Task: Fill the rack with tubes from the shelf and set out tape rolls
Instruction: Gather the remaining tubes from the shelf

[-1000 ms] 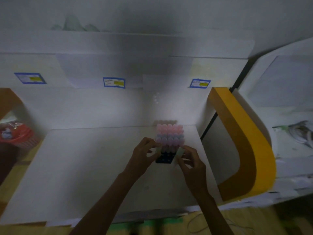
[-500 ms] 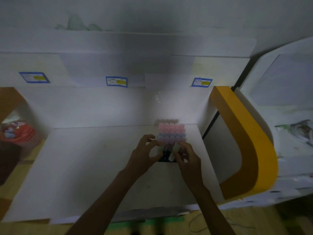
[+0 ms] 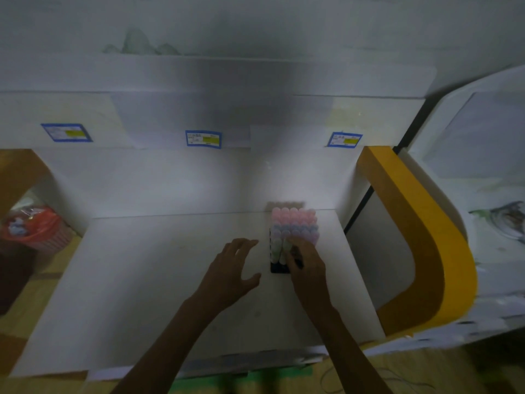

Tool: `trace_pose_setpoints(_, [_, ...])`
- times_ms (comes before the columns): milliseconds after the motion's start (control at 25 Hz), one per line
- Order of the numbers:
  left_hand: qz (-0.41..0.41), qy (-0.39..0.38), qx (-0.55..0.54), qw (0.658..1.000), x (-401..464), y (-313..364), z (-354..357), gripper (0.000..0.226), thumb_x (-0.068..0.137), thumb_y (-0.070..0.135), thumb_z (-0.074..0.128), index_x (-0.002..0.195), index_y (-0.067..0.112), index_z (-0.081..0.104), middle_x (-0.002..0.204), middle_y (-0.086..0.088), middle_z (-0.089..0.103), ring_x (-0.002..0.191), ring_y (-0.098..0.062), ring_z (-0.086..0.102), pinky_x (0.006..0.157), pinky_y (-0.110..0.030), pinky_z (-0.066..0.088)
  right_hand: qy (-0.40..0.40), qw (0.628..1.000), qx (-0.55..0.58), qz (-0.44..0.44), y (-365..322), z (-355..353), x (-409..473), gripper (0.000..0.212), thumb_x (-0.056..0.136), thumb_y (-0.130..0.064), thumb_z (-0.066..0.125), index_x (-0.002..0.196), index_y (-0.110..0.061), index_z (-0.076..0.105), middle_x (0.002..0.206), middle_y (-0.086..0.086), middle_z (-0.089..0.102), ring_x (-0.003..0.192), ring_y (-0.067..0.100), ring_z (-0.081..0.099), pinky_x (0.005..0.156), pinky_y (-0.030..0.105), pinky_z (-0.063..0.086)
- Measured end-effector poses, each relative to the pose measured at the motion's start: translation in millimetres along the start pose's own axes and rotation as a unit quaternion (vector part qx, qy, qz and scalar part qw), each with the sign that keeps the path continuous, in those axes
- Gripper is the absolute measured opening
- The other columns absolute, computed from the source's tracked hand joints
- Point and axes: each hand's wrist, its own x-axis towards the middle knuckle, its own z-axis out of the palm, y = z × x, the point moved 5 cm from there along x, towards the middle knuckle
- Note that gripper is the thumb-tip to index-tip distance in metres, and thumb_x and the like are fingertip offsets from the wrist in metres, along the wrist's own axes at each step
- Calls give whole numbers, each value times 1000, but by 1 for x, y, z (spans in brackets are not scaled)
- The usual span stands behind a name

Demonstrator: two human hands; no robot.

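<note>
**Right hand at the near tubes, left hand spread beside the rack**

The dark rack (image 3: 279, 269) stands on the white shelf surface (image 3: 159, 280), right of the frame's centre and close to the back wall. Its far rows are filled with pink-capped tubes (image 3: 292, 216) and, just in front of them, bluish and lilac-capped tubes (image 3: 295, 231). At the rack's near left corner stand pale greenish tubes (image 3: 275, 250), upright; the rack's bare dark edge shows below them.

The right hand (image 3: 305, 267) lies over the near right part of the rack, its fingers curled down among the tubes there. Whether it has hold of one cannot be told, as the hand itself hides that spot.

The left hand (image 3: 234, 268) hovers just left of the rack, fingers spread and relaxed, thumb out toward the rack, holding nothing and not touching the rack.

Three blue-bordered labels (image 3: 203, 139) sit along the shelf edge across the upper half of the frame. A yellow curved panel (image 3: 420, 237) rises at the right, and an orange basket (image 3: 34, 228) shows at the left edge.
</note>
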Motion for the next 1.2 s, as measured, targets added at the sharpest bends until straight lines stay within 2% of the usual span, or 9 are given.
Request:
trace_pose_setpoints(40, [5, -2, 7, 1000, 0, -1, -2, 70, 80, 38, 71, 141, 22, 42, 138, -2, 45, 123, -19, 44, 96, -37, 47, -3, 997, 77, 21, 0, 1, -1, 37, 81, -62, 24, 113, -51, 38, 115, -29, 43, 109, -26, 35, 94, 3, 32])
trace_pose_setpoints(200, [6, -13, 26, 1000, 0, -8, -3, 68, 79, 39, 71, 138, 20, 45, 135, -5, 47, 119, -23, 47, 92, -39, 49, 20, 982, 182, 44, 0, -1, -3, 23, 94, -42, 42, 116, -39, 48, 115, -23, 46, 105, -23, 40, 89, 6, 36])
trace_pose_setpoints(280, [4, -20, 24, 1000, 0, -11, -2, 68, 79, 40, 71, 138, 20, 45, 135, -5, 48, 120, -23, 47, 93, -40, 48, 15, 983, 177, 56, 5, 2, -2, 24, 97, -22, 52, 120, -31, 53, 117, -19, 47, 103, -24, 39, 89, 6, 35])
trace_pose_setpoints(360, [-1, -30, 18, 999, 1, -12, 0, 68, 80, 41, 70, 139, 20, 44, 137, -4, 46, 122, -23, 46, 96, -39, 46, 24, 982, 174, 65, 6, 3, -3, 28, 95, -15, 54, 121, -23, 57, 118, -14, 49, 102, -23, 41, 89, 5, 35])
trace_pose_setpoints(560, [1, -38, 6, 999, 4, -17, 0, 69, 80, 41, 69, 140, 21, 42, 137, -2, 46, 121, -21, 45, 95, -34, 43, 26, 981, 180, 67, 3, 10, -5, 30, 95, -17, 55, 118, -36, 53, 119, -15, 50, 103, -13, 44, 89, 6, 36])
trace_pose_setpoints(760, [-3, -36, -3, 999, 3, -20, -2, 69, 77, 48, 61, 139, 22, 44, 133, -1, 48, 117, -20, 48, 91, -34, 47, 0, 978, 186, 93, 10, 11, -4, 29, 95, -22, 56, 124, -28, 57, 126, -8, 56, 113, 3, 51, 92, 6, 36])
trace_pose_setpoints(840, [-3, -40, -8, 999, 2, -19, -3, 69, 78, 46, 64, 139, 22, 43, 134, -1, 47, 118, -19, 47, 92, -34, 46, -6, 982, 164, 98, 11, 12, -6, 30, 95, -25, 56, 124, -29, 56, 127, -6, 55, 117, 10, 51, 94, 11, 37])
trace_pose_setpoints(1040, [1, -46, -17, 999, -3, -10, -3, 70, 80, 42, 69, 142, 21, 41, 136, 1, 45, 120, -16, 43, 95, -29, 42, -16, 994, 66, 90, 9, 3, -9, 41, 92, -29, 61, 132, -28, 50, 129, -6, 51, 116, 12, 48, 98, 29, 42])
trace_pose_setpoints(1200, [15, -58, -25, 998, -13, 5, -2, 69, 82, 42, 68, 142, 22, 40, 137, 3, 44, 121, -15, 43, 95, -27, 41, -18, 991, 116, 69, 5, -1, -17, 49, 88, -14, 68, 133, -11, 50, 132, 9, 53, 120, 16, 48, 106, 41, 42])
